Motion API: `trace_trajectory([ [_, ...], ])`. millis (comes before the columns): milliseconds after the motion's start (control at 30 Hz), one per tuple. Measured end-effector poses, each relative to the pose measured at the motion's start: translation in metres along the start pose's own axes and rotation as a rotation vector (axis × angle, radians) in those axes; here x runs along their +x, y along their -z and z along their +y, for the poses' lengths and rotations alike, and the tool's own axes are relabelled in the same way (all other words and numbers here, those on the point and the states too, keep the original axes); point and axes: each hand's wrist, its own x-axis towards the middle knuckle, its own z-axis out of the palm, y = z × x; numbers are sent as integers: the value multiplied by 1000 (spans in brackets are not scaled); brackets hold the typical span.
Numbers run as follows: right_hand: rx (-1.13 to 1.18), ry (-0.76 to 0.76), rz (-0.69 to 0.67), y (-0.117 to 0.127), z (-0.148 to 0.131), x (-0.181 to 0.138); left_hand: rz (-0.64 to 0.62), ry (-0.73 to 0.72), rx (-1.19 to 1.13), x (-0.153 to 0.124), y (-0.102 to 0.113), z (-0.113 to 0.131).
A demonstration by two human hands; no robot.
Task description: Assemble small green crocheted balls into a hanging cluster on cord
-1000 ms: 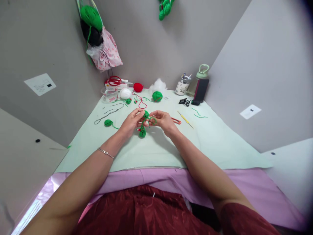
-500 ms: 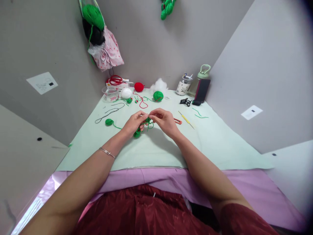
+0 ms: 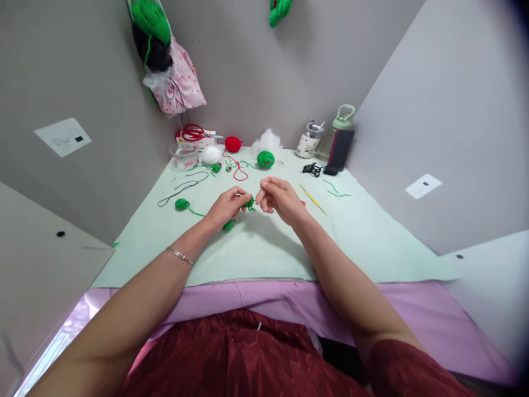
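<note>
My left hand (image 3: 228, 205) is closed on a small green crocheted piece (image 3: 249, 204), which sticks out past the thumb and fingertips. Below that hand hangs another green knitted part (image 3: 228, 225), partly hidden by the palm. A green strand leads left to a small green yarn ball (image 3: 182, 204) on the mat. Just right of the piece, my right hand (image 3: 280, 200) pinches a thin, pale needle (image 3: 262, 193) between thumb and fingers, held roughly upright. A short gap separates the two hands. Behind my right hand, an orange-red tool (image 3: 303, 203) is mostly covered.
On the pale green mat (image 3: 372, 242), a yellow crochet hook (image 3: 313, 199) lies to the right. Farther back stand a green yarn ball (image 3: 265, 160), white stuffing (image 3: 266, 142), red scissors (image 3: 193, 132), a pen cup (image 3: 309, 143) and a bottle (image 3: 342, 118). Grey walls enclose the sides.
My right hand has drawn away from the crocheted piece, slightly up and to the right, and the needle now shows in its fingers. My left hand keeps hold of the piece.
</note>
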Motion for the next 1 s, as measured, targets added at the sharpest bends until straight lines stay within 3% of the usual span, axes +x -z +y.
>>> trace_trajectory([
  [67, 41, 33, 19, 3, -4, 0, 33, -33, 104, 1, 0, -1],
  [133, 82, 136, 147, 10, -11, 1, 45, -40, 151, 1, 0, -2],
  [300, 94, 187, 250, 23, -17, 4, -52, 38, -67, -2, 0, 1],
  [500, 69, 194, 185, 17, -8, 3, -109, 36, -346, -4, 3, 9],
  [667, -103, 205, 204, 10, -4, 1, -106, 31, -384, -3, 6, 12],
  [867, -344, 99, -4, -3, 11, -1, -100, -33, -388, -5, 5, 16],
  [1000, -418, 53, -35, -8, 13, -3, -83, -50, -384, -4, 5, 15],
])
